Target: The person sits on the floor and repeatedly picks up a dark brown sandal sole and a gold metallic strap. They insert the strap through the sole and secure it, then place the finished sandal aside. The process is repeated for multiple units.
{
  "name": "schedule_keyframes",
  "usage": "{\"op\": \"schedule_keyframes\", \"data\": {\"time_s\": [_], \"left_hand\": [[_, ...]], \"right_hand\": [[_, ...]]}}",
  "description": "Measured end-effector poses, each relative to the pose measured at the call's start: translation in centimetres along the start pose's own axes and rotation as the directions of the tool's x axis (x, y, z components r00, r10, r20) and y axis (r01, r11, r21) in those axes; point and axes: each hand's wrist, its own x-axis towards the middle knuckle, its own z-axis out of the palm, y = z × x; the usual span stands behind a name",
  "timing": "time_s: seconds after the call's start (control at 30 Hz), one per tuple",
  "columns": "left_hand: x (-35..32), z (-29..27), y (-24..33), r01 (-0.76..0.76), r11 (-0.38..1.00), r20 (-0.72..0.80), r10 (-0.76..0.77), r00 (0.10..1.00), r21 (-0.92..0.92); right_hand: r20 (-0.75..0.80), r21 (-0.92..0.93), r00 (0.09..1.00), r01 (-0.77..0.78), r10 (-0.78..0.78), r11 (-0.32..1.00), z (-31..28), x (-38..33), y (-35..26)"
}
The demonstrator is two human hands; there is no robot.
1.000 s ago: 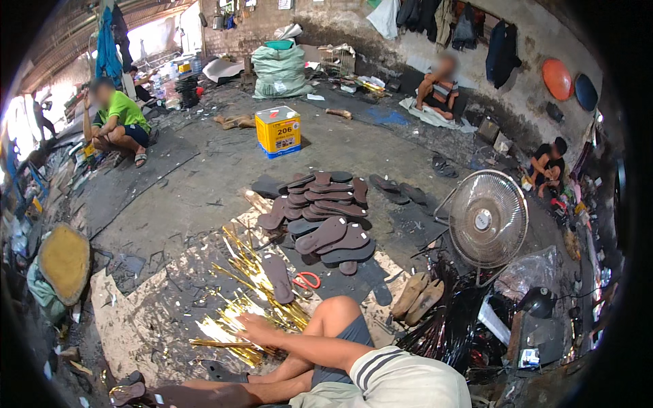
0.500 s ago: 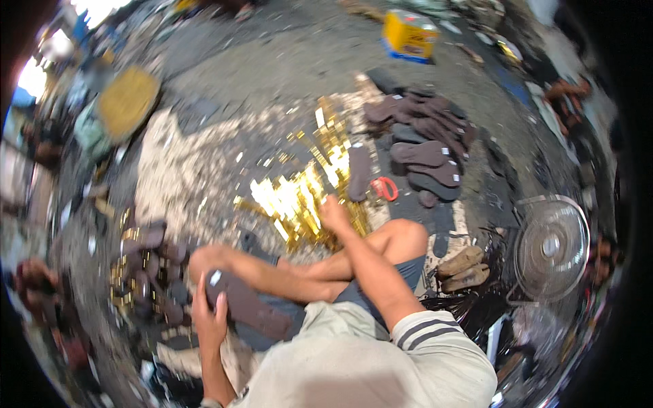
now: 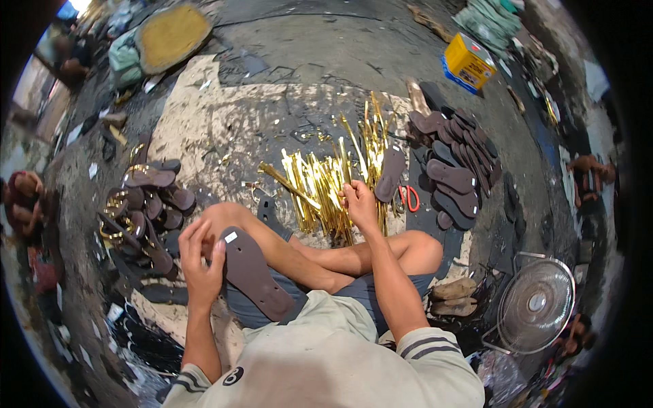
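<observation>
A dark brown sandal sole (image 3: 255,275) with a small white sticker and holes lies across my left thigh. Beside its toe end is my left hand (image 3: 202,266), fingers spread, the thumb close to the sole's edge; whether it touches cannot be made out. My right hand (image 3: 362,207) is over the right side of a heap of shiny gold strips (image 3: 313,187), its thumb and forefinger pinched on a gold strip. Just past that hand lie another brown sole (image 3: 390,174) and red-handled scissors (image 3: 412,198).
Stacked soles (image 3: 456,183) lie at right; sandals with gold straps (image 3: 146,204) are piled at left. Around me are a yellow box (image 3: 469,62), a round fan grille (image 3: 536,301), a worn pale sheet (image 3: 190,129), and a tan round-topped object (image 3: 173,34). People appear at both edges.
The view has swung, so the scene sits differently in the picture. My left fingers have come away from the sole's edge. My right hand stays at the gold strips.
</observation>
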Motion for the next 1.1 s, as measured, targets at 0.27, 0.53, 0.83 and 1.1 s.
{"op": "schedule_keyframes", "data": {"time_s": [0.27, 0.53, 0.83, 1.1], "left_hand": [[6.2, 8.2, 4.3, 0.394, 0.506, 0.341, -0.198, 0.919, -0.767], [4.2, 9.7, 5.9, 0.228, 0.591, 0.234, -0.068, 0.97, -0.774], [4.7, 6.6, 2.2, 0.247, 0.273, 0.13, -0.384, 0.914, -0.93], [4.1, 8.7, 6.1, 0.32, 0.449, 0.26, -0.191, 0.946, -0.834]], "right_hand": [[0.426, 0.097, 0.898, 0.073, -0.107, 0.993, 4.2, -12.2, -8.8], [0.157, 0.323, 0.959, 0.176, -0.236, 0.93, 6.9, -12.2, -13.0], [-0.405, 0.807, 0.909, 0.406, -0.098, 0.429, -2.4, -8.5, -13.9], [0.008, 0.163, 0.937, 0.344, -0.35, 0.925, 3.0, -12.9, -15.8]]}}
